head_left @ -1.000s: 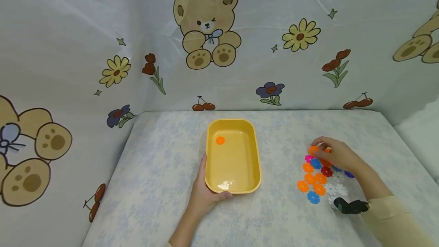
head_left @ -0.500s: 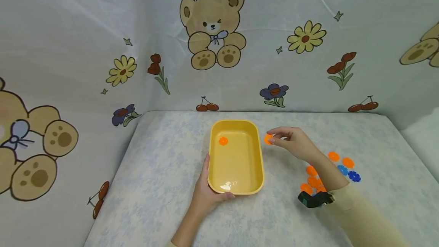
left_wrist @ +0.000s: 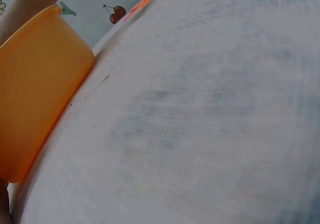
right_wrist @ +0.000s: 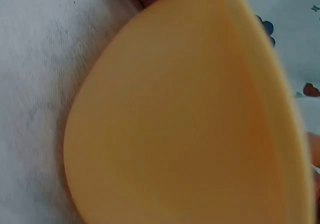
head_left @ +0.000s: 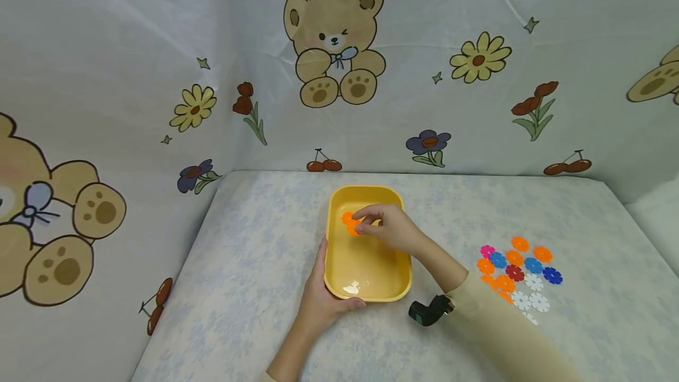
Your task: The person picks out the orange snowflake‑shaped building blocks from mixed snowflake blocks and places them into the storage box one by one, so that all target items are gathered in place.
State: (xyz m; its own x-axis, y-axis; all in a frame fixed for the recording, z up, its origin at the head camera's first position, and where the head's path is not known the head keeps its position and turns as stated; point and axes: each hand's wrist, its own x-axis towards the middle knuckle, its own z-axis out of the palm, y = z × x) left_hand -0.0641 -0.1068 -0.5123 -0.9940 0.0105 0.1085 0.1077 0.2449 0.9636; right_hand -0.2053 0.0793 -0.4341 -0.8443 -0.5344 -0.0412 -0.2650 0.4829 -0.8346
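Observation:
The yellow tray point(head_left: 366, 267) is held at its lower left corner by the left hand point(head_left: 317, 305), fingers along the side and thumb at the near edge. Over the tray, the right hand point(head_left: 394, 229) pinches an orange flower-shaped piece point(head_left: 353, 229) between thumb and fingers. Another orange piece point(head_left: 346, 217) lies in the tray just beside it. In the left wrist view the tray's outer wall point(left_wrist: 40, 89) shows at the left; the tray point(right_wrist: 175, 109) fills much of the right wrist view, where the pinched piece cannot be made out.
Several flower-shaped pieces, including orange, red point(head_left: 514, 273), dark blue point(head_left: 552, 276) and white point(head_left: 539, 302), lie on the table point(head_left: 239, 264) to the right. The sleeve partly covers that group's near side. A printed cloth point(head_left: 403, 28) stands behind the table.
The right hand has moved left from the group of pieces to above the tray, bringing an orange piece with it. The left hand keeps its grip. The head view has shifted slightly.

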